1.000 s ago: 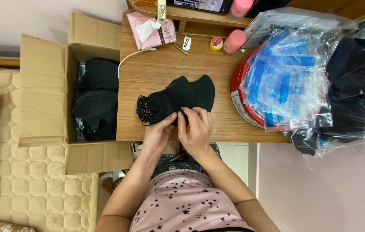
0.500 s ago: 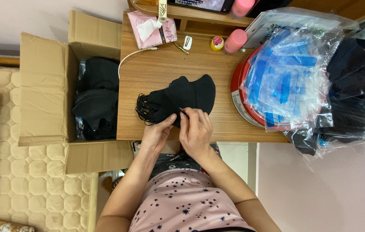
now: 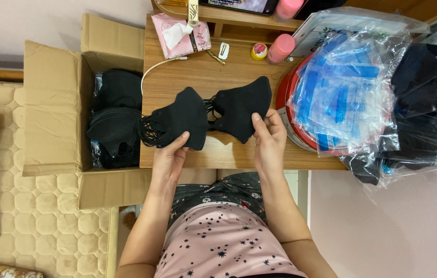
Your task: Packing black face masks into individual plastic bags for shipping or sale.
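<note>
My left hand (image 3: 169, 157) grips the lower edge of a black face mask (image 3: 180, 117) with a bundle of black ear loops at its left end. My right hand (image 3: 269, 138) pinches a second black face mask (image 3: 243, 105). Both masks are held just above the wooden desk (image 3: 213, 77), side by side, with tangled black loops between them.
An open cardboard box (image 3: 56, 103) left of the desk holds bagged black masks (image 3: 115, 118). A red round tray (image 3: 290, 110) piled with clear plastic bags (image 3: 342, 87) sits at right, beside bags of dark items (image 3: 424, 98). Pink tissue pack (image 3: 180, 36), pink bottle (image 3: 282, 48), white cable (image 3: 159, 66) lie behind.
The masks were bunched together under both hands; now my hands have moved apart, pulling them into two separate masks, left and right.
</note>
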